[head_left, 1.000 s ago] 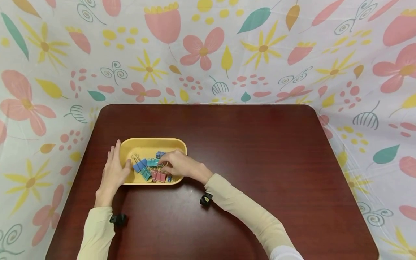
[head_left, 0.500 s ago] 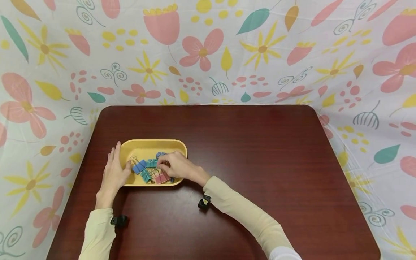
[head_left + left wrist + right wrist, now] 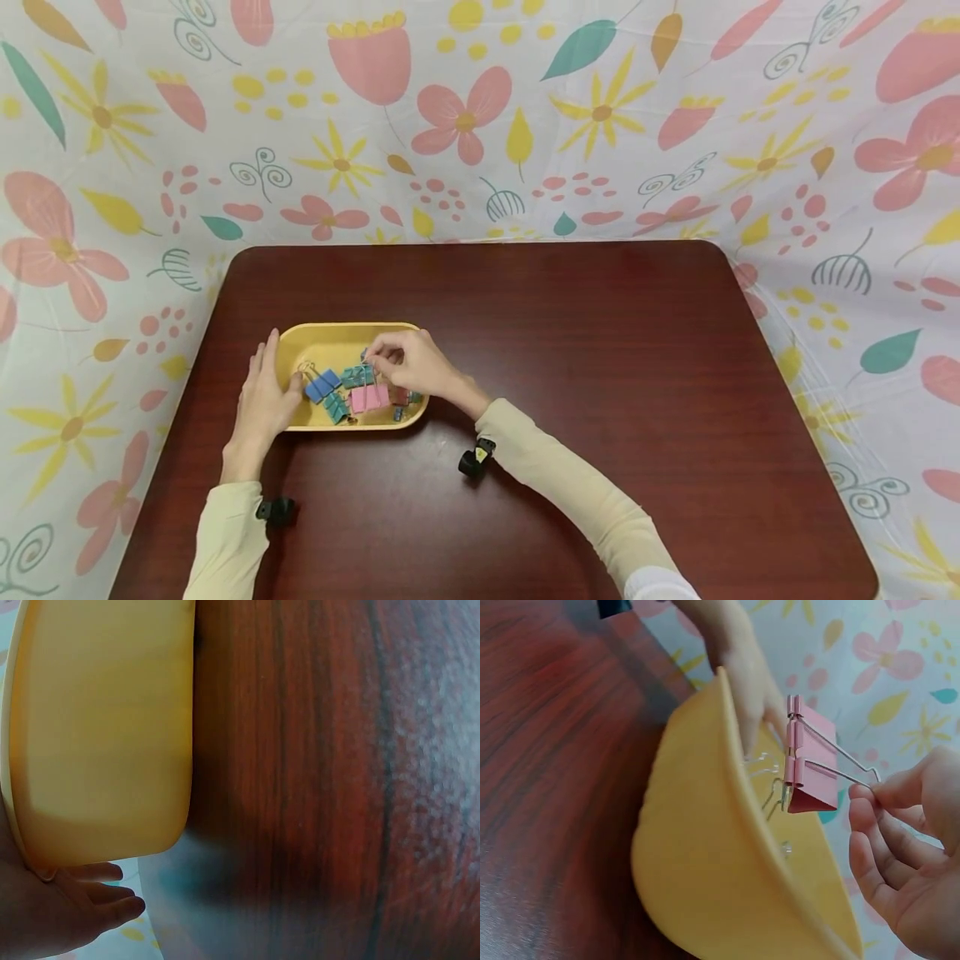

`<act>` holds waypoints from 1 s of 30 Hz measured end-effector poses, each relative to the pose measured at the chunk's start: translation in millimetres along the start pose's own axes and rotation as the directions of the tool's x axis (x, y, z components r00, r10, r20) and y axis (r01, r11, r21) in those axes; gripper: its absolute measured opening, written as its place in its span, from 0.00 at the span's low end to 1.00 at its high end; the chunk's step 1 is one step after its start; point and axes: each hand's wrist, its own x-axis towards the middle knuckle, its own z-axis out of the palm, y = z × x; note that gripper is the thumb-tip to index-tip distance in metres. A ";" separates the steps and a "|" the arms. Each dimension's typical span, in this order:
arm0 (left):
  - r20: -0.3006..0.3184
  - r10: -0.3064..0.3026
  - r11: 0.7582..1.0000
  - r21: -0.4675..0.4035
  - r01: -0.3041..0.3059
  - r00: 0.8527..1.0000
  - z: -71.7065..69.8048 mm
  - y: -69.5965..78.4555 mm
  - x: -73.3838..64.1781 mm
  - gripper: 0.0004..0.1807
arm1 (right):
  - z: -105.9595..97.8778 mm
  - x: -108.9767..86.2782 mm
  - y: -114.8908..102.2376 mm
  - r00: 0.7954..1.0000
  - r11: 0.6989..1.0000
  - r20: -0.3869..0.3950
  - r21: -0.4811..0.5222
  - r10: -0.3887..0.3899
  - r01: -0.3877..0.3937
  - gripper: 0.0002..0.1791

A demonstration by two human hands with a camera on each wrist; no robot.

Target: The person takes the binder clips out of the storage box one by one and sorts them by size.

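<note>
A yellow tray (image 3: 341, 335) stands on the left part of the table, with binder clips inside. My left hand (image 3: 261, 392) holds its left end, thumb over the rim and fingers along the outside. Over the tray, my right hand (image 3: 420, 365) pinches a pink binder clip (image 3: 370, 398) by its wire handle. The right wrist view has the pink clip (image 3: 817, 754) hanging from thumb and fingertip, above the rim. Beneath and beside it lie a blue binder clip (image 3: 322, 386), a teal one (image 3: 335, 407) and another teal one (image 3: 356, 377). Smaller clips lie near the tray's right end, partly hidden by the hand.
The dark red-brown table (image 3: 585, 375) extends to the right of the tray. A flower-patterned cloth (image 3: 465, 192) hangs around its back and sides. Black wrist cameras are strapped at the left sleeve (image 3: 225, 533) and the right sleeve (image 3: 555, 467).
My right hand has risen a little out of the pile, lifting the pink binder clip by its handle. Small clips at the tray's right end now show. The left hand stays on the tray.
</note>
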 end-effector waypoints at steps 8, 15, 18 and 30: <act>-0.007 0.007 1.000 -0.001 -0.007 1.000 0.5 2.3 0.9 0.44 | -26.7 1.3 -7.5 0.999 1.000 -0.052 0.013 0.005 -0.005 0.06; 0.000 0.009 1.000 -0.007 -0.009 1.000 2.0 2.9 0.9 0.44 | -62.7 -2.3 -6.3 0.989 0.999 -0.144 0.011 0.037 -0.036 0.05; 0.003 0.004 1.000 -0.007 -0.004 1.000 1.8 2.6 0.1 0.44 | -78.3 -6.7 -3.1 0.983 0.999 -0.174 0.016 0.051 -0.049 0.04; -0.010 0.007 1.000 -0.003 -0.007 1.000 0.7 1.6 -2.6 0.44 | -126.1 -23.9 21.8 0.951 0.988 -0.287 -0.066 0.116 -0.140 0.06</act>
